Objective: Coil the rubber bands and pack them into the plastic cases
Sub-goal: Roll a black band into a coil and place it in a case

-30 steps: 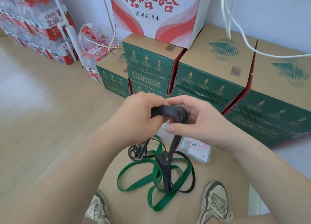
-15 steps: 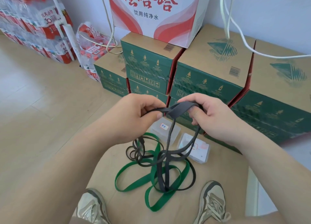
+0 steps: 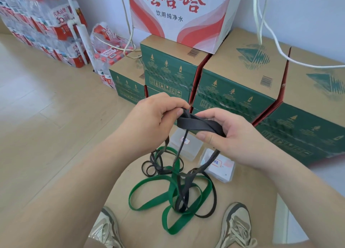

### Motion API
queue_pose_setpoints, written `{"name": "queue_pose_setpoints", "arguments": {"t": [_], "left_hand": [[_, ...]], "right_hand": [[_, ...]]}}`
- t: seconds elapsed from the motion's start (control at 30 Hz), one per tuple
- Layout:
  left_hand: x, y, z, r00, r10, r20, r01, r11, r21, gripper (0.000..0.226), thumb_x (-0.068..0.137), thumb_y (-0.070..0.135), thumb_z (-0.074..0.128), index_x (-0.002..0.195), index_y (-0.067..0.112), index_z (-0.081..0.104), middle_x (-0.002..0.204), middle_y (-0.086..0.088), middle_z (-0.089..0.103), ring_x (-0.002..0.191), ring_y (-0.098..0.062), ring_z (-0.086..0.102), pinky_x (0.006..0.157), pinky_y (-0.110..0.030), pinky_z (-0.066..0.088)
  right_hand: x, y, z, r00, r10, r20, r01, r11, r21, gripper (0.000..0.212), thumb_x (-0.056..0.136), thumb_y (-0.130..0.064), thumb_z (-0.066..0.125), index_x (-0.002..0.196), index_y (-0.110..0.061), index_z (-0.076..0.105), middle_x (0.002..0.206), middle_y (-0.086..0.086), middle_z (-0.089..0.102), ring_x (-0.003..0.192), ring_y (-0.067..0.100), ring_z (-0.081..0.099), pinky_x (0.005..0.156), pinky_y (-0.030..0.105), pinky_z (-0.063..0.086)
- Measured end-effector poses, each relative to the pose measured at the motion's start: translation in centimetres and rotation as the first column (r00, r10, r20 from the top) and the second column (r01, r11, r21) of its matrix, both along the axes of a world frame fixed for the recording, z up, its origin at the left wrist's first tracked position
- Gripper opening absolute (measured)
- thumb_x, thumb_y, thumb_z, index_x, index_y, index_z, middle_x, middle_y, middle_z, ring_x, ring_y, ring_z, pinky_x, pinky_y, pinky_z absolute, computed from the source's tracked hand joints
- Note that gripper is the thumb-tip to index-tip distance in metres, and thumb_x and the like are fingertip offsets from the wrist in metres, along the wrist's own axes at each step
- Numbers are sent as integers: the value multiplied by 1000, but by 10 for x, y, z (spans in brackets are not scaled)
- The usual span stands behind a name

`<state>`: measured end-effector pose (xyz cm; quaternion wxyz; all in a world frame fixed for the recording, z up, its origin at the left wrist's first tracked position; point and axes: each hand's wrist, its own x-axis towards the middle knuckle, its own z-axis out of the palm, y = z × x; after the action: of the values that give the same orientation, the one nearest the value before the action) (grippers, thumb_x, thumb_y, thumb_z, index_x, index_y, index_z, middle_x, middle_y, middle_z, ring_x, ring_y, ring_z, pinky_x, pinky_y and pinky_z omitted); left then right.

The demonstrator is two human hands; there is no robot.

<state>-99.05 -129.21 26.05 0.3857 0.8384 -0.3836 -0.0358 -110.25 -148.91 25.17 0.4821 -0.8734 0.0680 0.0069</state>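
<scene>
**Coiling at first turns, nothing visibly packed**

1. Green cartons (image 3: 233, 91): stacked along the wall behind the work area, with a white carton (image 3: 179, 14) on top. Not part of the task.

2. Cardboard sheet (image 3: 248, 216): lies on the floor between the person's shoes (image 3: 235, 225) and carries all the loose stock.

3. Left hand (image 3: 153, 120): raised above the sheet, fingers curled, thumb and fingertips pinching one end of a folded length of the black rubber band (image 3: 197, 125).

4. Right hand (image 3: 233, 135): level with the left, thumb and curled fingers closed round the other end of that fold.

5. Green rubber band (image 3: 149, 195): sprawled on the sheet in open loops, uncoiled and untouched. Judged wholly still to do.

6. Black rubber band: only a short flat loop is gathered between the hands. Its long strands hang down to the sheet and cross through the green loops. Judged barely begun, and the tangle will likely need freeing as the tail is drawn up.

7. Dark loops (image 3: 153, 165): a small heap just left of the green band. Whether it is a separate band or the black one's tail cannot be told.

8. Far plastic case (image 3: 188, 147) and near plastic case (image 3: 224, 171): translucent, labelled, side by side on the sheet beyond the bands and below the hands. No coiled band can be seen inside either, so packing is judged not yet started.
</scene>
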Motion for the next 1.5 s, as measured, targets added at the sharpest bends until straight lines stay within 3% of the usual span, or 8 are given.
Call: {"name": "queue_pose_setpoints", "arguments": {"t": [0.2, 0.47, 0.73, 1.07, 1.13, 1.23, 1.37, 1.5], "left_hand": [[1, 2, 4, 987, 9, -161, -9, 1000, 1, 37, 94, 12, 70, 125, 33, 68, 103, 14, 63, 82, -3, 61, 80, -17, 49], [-17, -7, 9, 951, -70, -302, -23, 956, -292, 43, 93, -4, 68, 129, 18, 68, 101, 9, 79, 97, 1, 73, 94, -22, 57], [-26, -10, 2, 908, -96, -408, -59, 934, -351, 39, 94, -10, 62, 122, 17, 66, 118, 2, 74, 119, -3, 66, 101, -27, 55], [-11, -12, -18, 588, -49, -807, 176, 982, 68, 55, 92, 74, 45, 108, 30, 74, 108, 9, 77, 113, -11, 68, 108, -42, 47], [-7, -2, -22, 740, -86, -667, 262, 950, 167, 17, 92, 39, 66, 105, 28, 71, 100, 5, 74, 101, -16, 71, 100, -43, 54], [5, 10, -19, 889, 21, -457, 61, 985, 163, 29, 95, 1, 63, 111, 26, 63, 94, 3, 72, 86, -12, 75, 88, -40, 61], [15, 13, 5, 873, 4, -488, -156, 950, -271, 28, 94, -9, 62, 112, 12, 66, 93, -6, 76, 74, -17, 73, 76, -26, 58], [4, 13, 13, 936, -77, -343, -4, 973, -229, 31, 98, -1, 60, 114, 21, 74, 89, 4, 77, 75, -9, 68, 76, -22, 56]], "right_hand": [[4, 5, 0, 995, -99, 28, 100, 994, -43, 29, 90, -27, 76, 115, -41, 69, 104, -21, 73, 97, -2, 67, 87, 14, 48], [2, 17, 3, 988, -138, 75, 93, 900, 426, 41, 88, 1, 74, 123, -20, 69, 91, 9, 76, 71, 21, 65, 70, 38, 53], [0, 17, 4, 989, -127, 82, 71, 869, 490, 51, 90, 8, 68, 133, -16, 58, 73, -2, 69, 64, 18, 59, 65, 27, 51], [-5, 0, 18, 958, -238, 157, 129, 852, 507, 30, 93, 10, 62, 111, -12, 70, 79, -7, 68, 64, 15, 52, 65, 24, 51], [-7, -7, 20, 954, -258, 150, 155, 858, 490, 30, 93, 10, 62, 111, -12, 71, 80, -6, 68, 64, 15, 52, 64, 24, 51], [-10, -17, 22, 972, -210, 106, 150, 901, 407, 34, 93, 11, 62, 119, -11, 67, 83, -7, 72, 64, 10, 54, 63, 22, 51], [-13, -19, 21, 993, -116, -9, 114, 963, 243, 42, 93, 5, 66, 126, -20, 64, 92, -5, 77, 65, 9, 59, 72, 22, 55], [-9, -12, 17, 998, -47, -40, 53, 983, 174, 48, 92, -2, 71, 130, -29, 61, 104, -2, 78, 73, 15, 66, 84, 30, 58]]}}
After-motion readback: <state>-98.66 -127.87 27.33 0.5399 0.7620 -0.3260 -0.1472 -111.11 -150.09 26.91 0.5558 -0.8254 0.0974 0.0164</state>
